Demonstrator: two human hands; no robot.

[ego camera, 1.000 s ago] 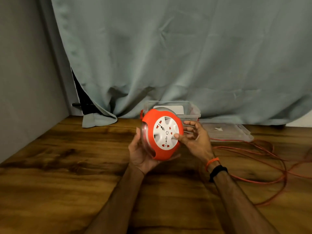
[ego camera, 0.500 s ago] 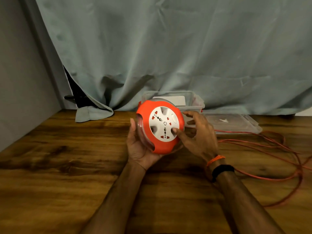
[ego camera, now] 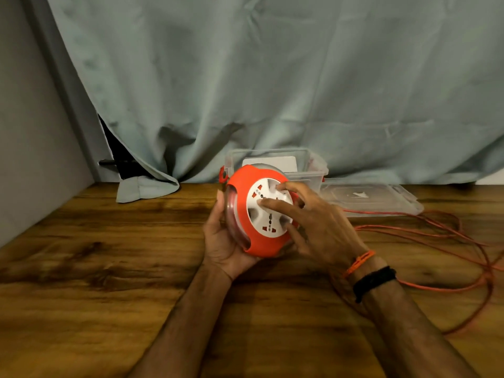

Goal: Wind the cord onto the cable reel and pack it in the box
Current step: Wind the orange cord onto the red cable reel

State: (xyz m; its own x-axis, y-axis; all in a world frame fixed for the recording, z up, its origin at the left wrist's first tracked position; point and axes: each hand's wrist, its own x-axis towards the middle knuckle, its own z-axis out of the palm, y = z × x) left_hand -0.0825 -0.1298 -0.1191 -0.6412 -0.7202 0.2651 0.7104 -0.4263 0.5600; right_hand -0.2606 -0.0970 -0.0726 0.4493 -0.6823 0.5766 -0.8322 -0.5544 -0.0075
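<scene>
A grey-green curtain (ego camera: pixel 272 77) hangs behind a wooden table (ego camera: pixel 81 296), its hem resting on the tabletop at the left. At the back of the table stands a clear plastic box (ego camera: pixel 313 165) with red latches, open at the top; its clear lid (ego camera: pixel 376 199) lies flat just to its right. The orange cord (ego camera: pixel 436 236) lies in loose loops across the right side of the table, running behind the right wrist, which wears an orange band (ego camera: pixel 360 261) and a black band (ego camera: pixel 375 281). The cable reel (ego camera: pixel 256 214) is held above the table in front of the box, hiding part of the box's front wall. It stands on edge, its white socket face turned toward the camera and slightly right, its round axis roughly level. The left hand (ego camera: pixel 223 241) cups the reel from behind and below, fingers wrapped round its clear rim. The right hand (ego camera: pixel 319 227) spreads over the white face, fingertips pressed into its recesses.
</scene>
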